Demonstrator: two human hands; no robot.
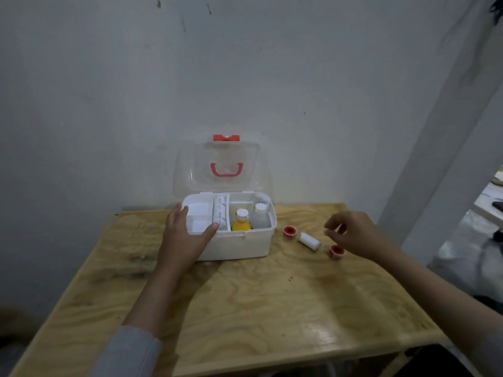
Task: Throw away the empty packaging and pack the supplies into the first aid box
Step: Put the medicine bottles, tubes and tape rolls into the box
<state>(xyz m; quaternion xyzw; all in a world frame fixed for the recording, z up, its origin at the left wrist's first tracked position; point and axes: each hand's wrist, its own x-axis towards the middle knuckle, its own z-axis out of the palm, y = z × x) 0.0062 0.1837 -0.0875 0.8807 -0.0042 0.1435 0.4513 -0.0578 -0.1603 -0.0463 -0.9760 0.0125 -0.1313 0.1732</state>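
Observation:
A white first aid box (239,244) stands open at the back of the wooden table, its clear lid (187,170) upright with a red handle. Inside lie a wrapped bandage roll (219,215), a yellow bottle (241,221) and a clear white bottle (260,215). My left hand (185,235) rests flat on the box's front left corner, thumb along the rim. Right of the box lie a red tape roll (289,232), a white gauze roll (309,240) and a second red tape roll (337,251). My right hand (351,232) hovers just above them, fingers loosely curled and holding nothing.
The wooden table (245,308) stands against a pale wall. A white post (441,148) rises at the right. Beyond it are dark and pale objects on the floor and another surface at the far right edge.

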